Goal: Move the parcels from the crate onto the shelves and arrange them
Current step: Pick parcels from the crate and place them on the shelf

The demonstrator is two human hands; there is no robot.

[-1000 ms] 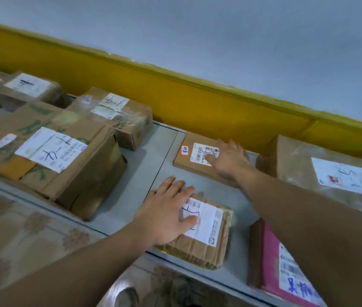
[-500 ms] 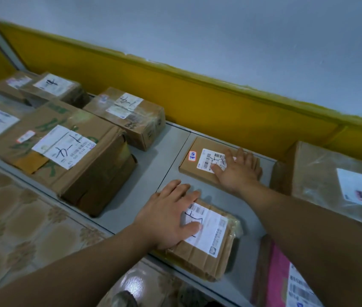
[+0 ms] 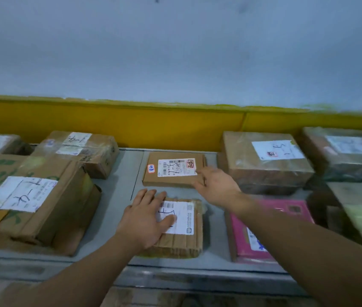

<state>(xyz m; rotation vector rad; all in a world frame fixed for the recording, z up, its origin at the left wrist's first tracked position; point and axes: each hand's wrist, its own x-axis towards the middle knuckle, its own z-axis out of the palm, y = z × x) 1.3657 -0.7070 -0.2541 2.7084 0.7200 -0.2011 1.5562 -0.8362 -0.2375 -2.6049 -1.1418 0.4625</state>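
Corrugated parcel (image 3: 182, 242): lies flat on the grey shelf (image 3: 118, 196) near its front edge, white label up. It is my landmark for everything below.
My left hand (image 3: 147, 220): palm down on the left half of the corrugated parcel, fingers straight and close together, thumb lying across the label. Nothing is gripped.
My right hand (image 3: 216, 187): behind and to the right of the corrugated parcel, fingers straight and spread, holding nothing. The tips are at the right edge of the flat brown box; I cannot tell whether they press on it.
Flat brown box (image 3: 153, 180): directly behind the corrugated parcel, a narrow strip of shelf between them, label facing up.
Pink parcel (image 3: 241, 247): just to the right of the corrugated parcel, partly under my right forearm.
Taped brown box (image 3: 264, 165): behind and to the right, beyond the pink parcel.
Big box with green print (image 3: 43, 196): to the left, a gap of shelf between.
Smaller taped box (image 3: 80, 149): behind and to the left.
Yellow band (image 3: 131, 125): on the wall behind them all.
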